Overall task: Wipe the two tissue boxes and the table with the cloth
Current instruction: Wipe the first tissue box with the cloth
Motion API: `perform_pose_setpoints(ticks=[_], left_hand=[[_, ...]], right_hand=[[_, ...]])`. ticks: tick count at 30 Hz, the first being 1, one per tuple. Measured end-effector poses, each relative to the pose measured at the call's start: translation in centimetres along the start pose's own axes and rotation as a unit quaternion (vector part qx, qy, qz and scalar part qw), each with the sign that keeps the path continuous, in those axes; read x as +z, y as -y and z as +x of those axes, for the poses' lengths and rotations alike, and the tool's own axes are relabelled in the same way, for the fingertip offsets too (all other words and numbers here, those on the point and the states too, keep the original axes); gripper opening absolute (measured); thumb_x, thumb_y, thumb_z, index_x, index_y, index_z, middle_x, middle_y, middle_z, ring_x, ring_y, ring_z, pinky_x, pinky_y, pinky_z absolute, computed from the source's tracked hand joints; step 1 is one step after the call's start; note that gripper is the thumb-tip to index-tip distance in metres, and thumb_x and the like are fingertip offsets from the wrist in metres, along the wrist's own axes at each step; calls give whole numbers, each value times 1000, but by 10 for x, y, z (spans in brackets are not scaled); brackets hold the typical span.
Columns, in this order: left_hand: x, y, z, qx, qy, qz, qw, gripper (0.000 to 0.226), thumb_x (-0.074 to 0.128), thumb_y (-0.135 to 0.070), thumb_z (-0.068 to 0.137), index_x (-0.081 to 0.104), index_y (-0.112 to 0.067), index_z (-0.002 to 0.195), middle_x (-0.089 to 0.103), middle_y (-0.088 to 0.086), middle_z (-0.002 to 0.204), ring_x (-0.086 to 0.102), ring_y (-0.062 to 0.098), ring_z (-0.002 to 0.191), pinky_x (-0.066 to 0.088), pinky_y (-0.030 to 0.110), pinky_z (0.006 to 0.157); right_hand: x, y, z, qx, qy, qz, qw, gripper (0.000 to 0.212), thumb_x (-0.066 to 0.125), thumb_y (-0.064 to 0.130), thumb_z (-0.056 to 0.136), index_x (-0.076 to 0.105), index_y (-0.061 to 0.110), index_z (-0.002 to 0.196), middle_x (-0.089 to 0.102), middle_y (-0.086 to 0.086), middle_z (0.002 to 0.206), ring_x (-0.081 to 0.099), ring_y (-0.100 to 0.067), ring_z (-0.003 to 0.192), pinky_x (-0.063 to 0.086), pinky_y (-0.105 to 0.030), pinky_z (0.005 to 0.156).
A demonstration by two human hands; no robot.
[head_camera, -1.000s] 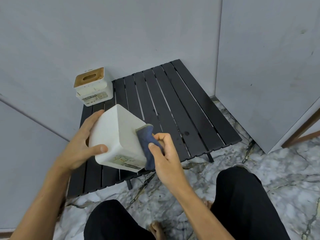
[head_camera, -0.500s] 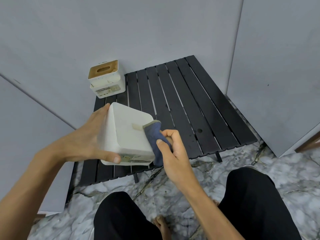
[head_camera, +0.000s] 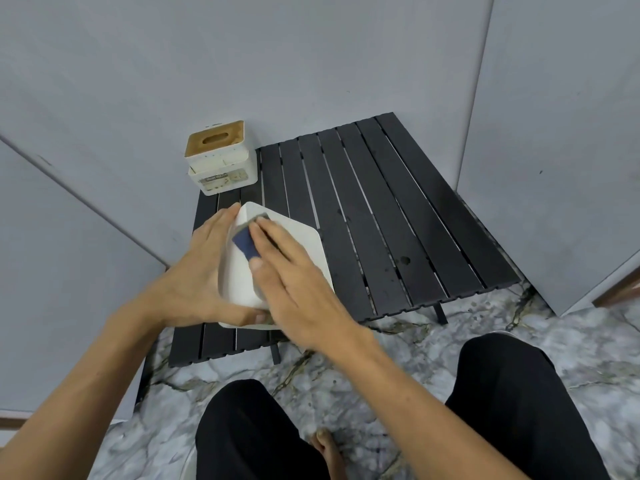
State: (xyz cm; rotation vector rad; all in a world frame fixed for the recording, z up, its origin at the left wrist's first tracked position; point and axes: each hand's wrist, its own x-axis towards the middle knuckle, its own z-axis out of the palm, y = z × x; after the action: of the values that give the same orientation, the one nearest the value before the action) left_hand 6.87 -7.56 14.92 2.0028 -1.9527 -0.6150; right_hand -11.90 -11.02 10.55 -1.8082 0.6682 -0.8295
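Right hand: we press the dark blue cloth flat-fingered onto the plain white plastic tissue box.
Left hand: we grip that tilted box above the black slatted surface.
Far corner: wood-lidded white tissue box stands upright.

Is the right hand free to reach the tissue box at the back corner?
Probably not yet: the right hand presses the cloth on the held box; the back box stands unobstructed.

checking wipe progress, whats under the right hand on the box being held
Under the right hand lies the blue cloth, pressed flat on the white tissue box, which the left hand holds. Most of the cloth is covered by the fingers.
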Motion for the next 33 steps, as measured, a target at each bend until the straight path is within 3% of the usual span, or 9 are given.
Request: perform_pose_setpoints(ticks=[5, 8, 12, 15, 18, 23, 29, 33], left_hand=[[4, 0, 0, 7, -14, 1, 1000, 151, 84, -75, 41, -1, -31, 159, 13, -16, 160, 13, 13, 150, 23, 53, 122], [4, -1, 2, 4, -15, 5, 1000, 149, 82, -73, 41, 0, -32, 159, 12, -21, 158, 13, 11, 150, 21, 49, 123], [3, 1, 2, 3, -20, 2, 1000, 149, 82, -69, 40, 0, -32, 159, 10, -26, 158, 9, 3, 149, 19, 39, 122], [3, 3, -2, -4, -19, -12, 1000, 150, 85, -66, 41, -1, -33, 160, 10, -23, 160, 9, 2, 150, 22, 43, 123], [3, 3, -3, 8, -25, 5, 1000, 152, 85, -72, 40, 1, -30, 160, 11, -15, 164, 8, 7, 152, 21, 48, 123], [8, 1, -4, 13, -27, 6, 1000, 152, 81, -74, 41, -2, -29, 160, 6, -22, 162, 5, 6, 151, 16, 42, 123], [4, 8, -2, 5, -22, -5, 1000, 149, 82, -68, 43, -5, -35, 159, 4, -21, 163, 2, 0, 151, 18, 44, 123], [5, 5, -4, 37, -31, 6, 999, 143, 84, -70, 45, 1, -39, 158, 8, -26, 161, 7, 3, 151, 19, 40, 122]], right_hand=[[-9, -35, 24, 59, -2, -12, 998, 52, 31, 36, 107, 20, 24, 156, 8, 18, 163, 2, 6, 147, 7, -32, 124], [-10, -43, -6, 80, -20, 14, 996, 49, 33, 34, 107, 25, 25, 155, 14, 18, 162, 7, 9, 145, 10, -32, 124], [7, -25, -41, -4, -23, 6, 1000, 47, 36, 23, 107, 29, 18, 153, 19, 13, 161, 7, 6, 147, 10, -30, 123], [11, -6, -18, -36, 13, -16, 999, 48, 33, 24, 107, 24, 16, 154, 15, 9, 163, 2, 4, 148, 4, -25, 122], [1, -10, 23, 1, 41, -31, 999, 50, 30, 27, 108, 17, 18, 156, 6, 9, 164, -4, 1, 148, -2, -18, 120], [-13, -36, 15, 78, 5, -14, 997, 51, 29, 34, 108, 15, 26, 156, 5, 18, 163, -3, 8, 146, 4, -33, 124], [17, -6, -22, -41, 18, -40, 998, 49, 30, 29, 108, 17, 25, 155, 7, 15, 163, -5, 5, 147, 4, -31, 123], [9, -11, 41, -3, 31, -47, 998, 51, 27, 32, 108, 15, 22, 156, 4, 9, 164, -5, -3, 150, 4, -38, 124]])
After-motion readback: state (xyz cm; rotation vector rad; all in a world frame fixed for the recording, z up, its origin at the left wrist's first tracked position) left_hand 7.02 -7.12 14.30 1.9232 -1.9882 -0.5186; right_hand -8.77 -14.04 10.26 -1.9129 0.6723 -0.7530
